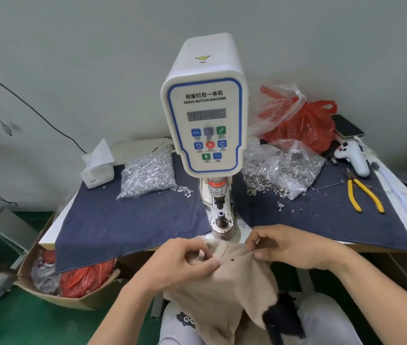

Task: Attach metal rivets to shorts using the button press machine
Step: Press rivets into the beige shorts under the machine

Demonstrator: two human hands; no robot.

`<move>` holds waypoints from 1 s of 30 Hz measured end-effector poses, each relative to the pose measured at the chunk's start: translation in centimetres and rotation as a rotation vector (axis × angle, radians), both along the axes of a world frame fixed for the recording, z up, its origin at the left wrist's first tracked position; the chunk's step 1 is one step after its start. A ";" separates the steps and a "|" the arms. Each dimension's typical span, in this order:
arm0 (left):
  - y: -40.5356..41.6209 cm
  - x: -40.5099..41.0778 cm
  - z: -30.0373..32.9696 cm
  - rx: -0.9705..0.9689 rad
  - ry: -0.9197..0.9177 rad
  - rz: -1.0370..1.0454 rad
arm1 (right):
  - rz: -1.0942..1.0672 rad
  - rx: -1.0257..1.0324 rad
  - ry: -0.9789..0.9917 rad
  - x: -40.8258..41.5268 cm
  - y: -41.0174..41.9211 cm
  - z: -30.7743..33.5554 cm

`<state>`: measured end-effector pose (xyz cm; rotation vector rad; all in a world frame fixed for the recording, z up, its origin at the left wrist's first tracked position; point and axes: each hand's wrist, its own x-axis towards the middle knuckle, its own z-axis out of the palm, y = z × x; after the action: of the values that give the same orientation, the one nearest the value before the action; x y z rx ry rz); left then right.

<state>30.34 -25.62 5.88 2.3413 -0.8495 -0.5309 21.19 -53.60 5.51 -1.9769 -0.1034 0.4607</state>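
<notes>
A white button press machine stands at the middle of a table covered with dark blue cloth. Bags of rivets lie on either side of it, and yellow pliers lie to the right. Beige shorts hang over the person's lap, just in front of the press. The left hand and right hand each pinch the fabric's top edge with curled fingers. A small rivet sits in the cloth between them.
</notes>
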 end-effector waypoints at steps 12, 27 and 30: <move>-0.5 3.3 0.3 -0.525 0.230 0.673 | -0.644 -1.090 -0.245 10.0 -4.1 -2.6; -6.0 13.3 -5.0 0.093 -0.260 0.730 | -0.704 -1.156 -0.204 10.5 -4.2 -2.8; -6.2 13.0 -5.2 0.082 -0.284 0.753 | -0.707 -1.145 -0.226 10.5 -4.5 -3.1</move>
<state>43.37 -31.79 0.66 2.6067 -0.0106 0.0888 31.69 -58.07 2.43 -2.9443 0.8740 -0.2653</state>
